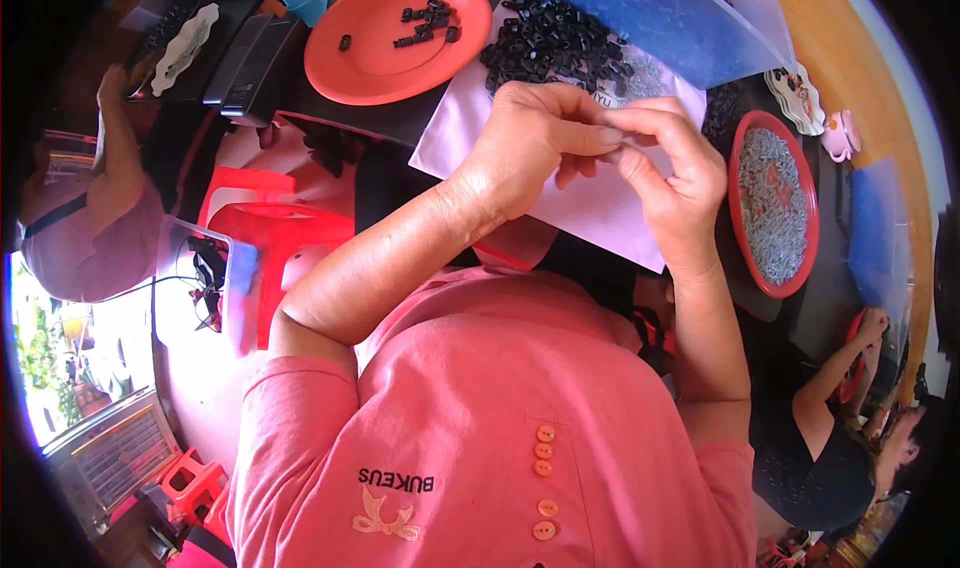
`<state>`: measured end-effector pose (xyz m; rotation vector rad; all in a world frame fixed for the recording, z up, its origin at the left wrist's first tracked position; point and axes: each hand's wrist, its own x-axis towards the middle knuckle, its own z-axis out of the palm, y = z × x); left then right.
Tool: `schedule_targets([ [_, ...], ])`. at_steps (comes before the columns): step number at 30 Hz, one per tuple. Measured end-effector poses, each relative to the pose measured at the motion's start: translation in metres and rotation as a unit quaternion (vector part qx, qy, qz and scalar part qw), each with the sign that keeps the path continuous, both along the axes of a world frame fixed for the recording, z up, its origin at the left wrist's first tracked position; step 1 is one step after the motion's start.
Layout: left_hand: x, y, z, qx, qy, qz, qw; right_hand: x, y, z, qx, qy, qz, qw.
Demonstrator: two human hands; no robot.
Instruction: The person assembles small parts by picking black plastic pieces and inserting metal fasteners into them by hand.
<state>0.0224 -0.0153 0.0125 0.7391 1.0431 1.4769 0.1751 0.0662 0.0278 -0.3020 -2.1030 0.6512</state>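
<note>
My left hand (525,146) and my right hand (680,173) meet above a pale pink sheet (600,213), both closed in a pinch. Thumbs and forefingers come together at the fingertips. What they hold, if anything, is hidden or too small to name. Just beyond my hands lies a heap of small black plastic pieces (550,43) on the sheet. Beside the heap are small clear or silvery bits (652,76). A round red plate (345,78) at the far left bears several black pieces (428,23).
A translucent blue bin (650,18) stands behind the heap. At right, a red tray (741,203) holds many small silvery pieces (770,198). A pink cup (840,135) stands beyond it. Red stools (270,228) are at left. Other people sit at left (100,218) and right (825,458).
</note>
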Motion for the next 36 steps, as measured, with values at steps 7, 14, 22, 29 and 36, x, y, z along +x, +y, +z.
schedule_targets([
  [7, -0.018, -0.001, -0.016, -0.010, 0.226, 0.059, 0.972, -0.040, 0.061, -0.004, 0.035, -0.156, -0.100, 0.982],
  [14, -0.014, -0.007, -0.031, 0.050, 0.256, 0.080, 0.962, -0.069, 0.078, -0.032, 0.170, -0.237, -0.155, 0.944],
  [22, -0.012, -0.009, -0.036, 0.065, 0.259, 0.082, 0.960, -0.069, 0.078, -0.019, 0.065, -0.327, -0.128, 0.934],
  [29, -0.009, -0.013, -0.031, 0.078, 0.291, 0.093, 0.949, -0.065, 0.078, -0.022, 0.098, -0.309, -0.129, 0.937],
  [36, -0.011, -0.012, -0.025, 0.046, 0.160, 0.089, 0.982, -0.064, 0.080, -0.026, 0.238, -0.248, -0.111, 0.933],
])
